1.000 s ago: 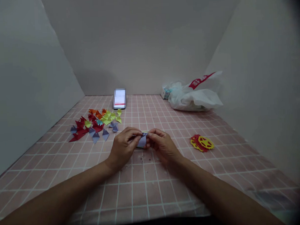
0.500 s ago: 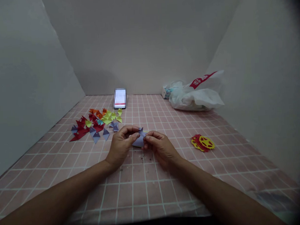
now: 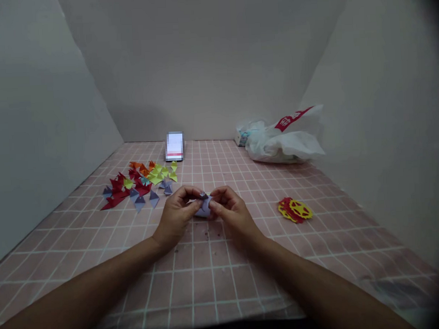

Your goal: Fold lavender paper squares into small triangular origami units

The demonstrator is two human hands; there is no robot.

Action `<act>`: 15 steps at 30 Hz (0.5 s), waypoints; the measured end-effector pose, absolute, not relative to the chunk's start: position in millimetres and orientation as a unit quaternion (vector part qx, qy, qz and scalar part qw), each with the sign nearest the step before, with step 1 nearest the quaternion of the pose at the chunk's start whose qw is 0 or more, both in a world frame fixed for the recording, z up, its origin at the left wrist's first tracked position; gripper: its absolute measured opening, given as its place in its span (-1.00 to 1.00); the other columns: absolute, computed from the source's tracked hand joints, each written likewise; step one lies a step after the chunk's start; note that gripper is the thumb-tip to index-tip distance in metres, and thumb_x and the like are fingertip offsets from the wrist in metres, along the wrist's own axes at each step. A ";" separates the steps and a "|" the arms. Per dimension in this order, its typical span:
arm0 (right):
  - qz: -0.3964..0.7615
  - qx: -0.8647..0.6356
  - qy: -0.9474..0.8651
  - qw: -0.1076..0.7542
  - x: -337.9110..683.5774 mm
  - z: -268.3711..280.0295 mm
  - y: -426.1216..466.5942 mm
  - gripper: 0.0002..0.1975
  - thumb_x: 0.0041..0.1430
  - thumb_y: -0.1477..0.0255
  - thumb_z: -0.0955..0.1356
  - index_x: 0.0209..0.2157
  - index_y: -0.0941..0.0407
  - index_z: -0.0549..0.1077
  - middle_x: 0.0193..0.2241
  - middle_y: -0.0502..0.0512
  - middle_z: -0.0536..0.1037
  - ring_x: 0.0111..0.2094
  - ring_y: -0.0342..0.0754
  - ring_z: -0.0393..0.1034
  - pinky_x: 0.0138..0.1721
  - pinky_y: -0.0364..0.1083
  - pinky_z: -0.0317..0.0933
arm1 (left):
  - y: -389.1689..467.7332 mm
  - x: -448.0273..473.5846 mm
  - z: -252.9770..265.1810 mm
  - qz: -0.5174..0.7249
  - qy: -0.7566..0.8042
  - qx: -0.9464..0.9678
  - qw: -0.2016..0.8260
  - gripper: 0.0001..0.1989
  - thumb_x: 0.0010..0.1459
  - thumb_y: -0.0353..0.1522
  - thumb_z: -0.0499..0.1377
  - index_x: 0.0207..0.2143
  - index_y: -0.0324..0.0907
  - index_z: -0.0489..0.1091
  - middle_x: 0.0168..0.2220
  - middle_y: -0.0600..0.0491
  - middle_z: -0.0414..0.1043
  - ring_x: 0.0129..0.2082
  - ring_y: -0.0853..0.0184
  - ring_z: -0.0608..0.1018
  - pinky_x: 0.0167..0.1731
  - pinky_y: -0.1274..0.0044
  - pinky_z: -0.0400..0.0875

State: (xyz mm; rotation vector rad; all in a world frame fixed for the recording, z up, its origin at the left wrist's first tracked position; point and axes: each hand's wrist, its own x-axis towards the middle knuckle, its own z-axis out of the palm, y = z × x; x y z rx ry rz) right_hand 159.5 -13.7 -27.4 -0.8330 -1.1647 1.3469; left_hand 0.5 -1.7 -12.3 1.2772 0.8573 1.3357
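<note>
A small piece of folded lavender paper (image 3: 204, 210) is held between my two hands, low over the middle of the table. My left hand (image 3: 177, 212) pinches its left side between thumb and fingers. On the right side, my right hand (image 3: 233, 213) grips it with thumb and fingertips. A darker folded tip of the paper sticks up between the hands. Fingers cover much of the sheet, so its full shape is hidden. To the left of my left hand lie several folded lavender paper pieces (image 3: 139, 202).
Red (image 3: 114, 203), yellow and orange paper pieces (image 3: 143, 169) cluster at the left. A lit phone (image 3: 174, 147) stands at the back. A white plastic bag (image 3: 280, 147) lies back right, and red and yellow cut-out discs (image 3: 296, 210) at the right. Walls enclose the checked tablecloth (image 3: 253, 279).
The fingers of my right hand have shifted up and along the paper's edge, and the folded tip looks lower. My left hand keeps its hold. The view has tilted slightly.
</note>
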 end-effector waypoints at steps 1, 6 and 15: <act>0.559 -0.348 -0.506 0.557 159.8 -27.3 -13.3 -0.79 0.04 0.41 0.47 -0.27 0.04 0.42 -0.40 -0.08 0.43 -0.43 -0.15 0.35 -0.37 -0.13 0.26 | -2.8 0.9 -12.2 0.552 0.355 0.545 0.522 -0.87 0.00 -0.46 0.31 -0.35 -0.20 0.46 -0.32 0.07 0.47 -0.30 0.36 0.51 -0.28 0.55 0.46; 0.519 -0.345 -0.550 0.556 158.9 -29.8 -14.5 -0.94 0.10 0.47 0.41 -0.35 0.06 0.45 -0.40 -0.03 0.44 -0.36 -0.12 0.37 -0.30 -0.09 0.30 | -6.9 2.1 -15.4 0.537 0.331 0.584 0.511 -0.84 0.03 -0.47 0.29 -0.29 -0.17 0.44 -0.25 0.05 0.44 -0.24 0.34 0.51 -0.28 0.53 0.53; 0.499 -0.332 -0.550 0.582 158.3 -30.2 -16.5 -0.92 0.09 0.52 0.41 -0.36 0.06 0.47 -0.39 -0.03 0.48 -0.36 -0.14 0.41 -0.30 -0.11 0.34 | -5.4 2.0 -18.5 0.531 0.337 0.563 0.536 -0.76 0.03 -0.44 0.31 -0.21 -0.17 0.41 -0.31 0.09 0.45 -0.32 0.40 0.53 -0.29 0.56 0.52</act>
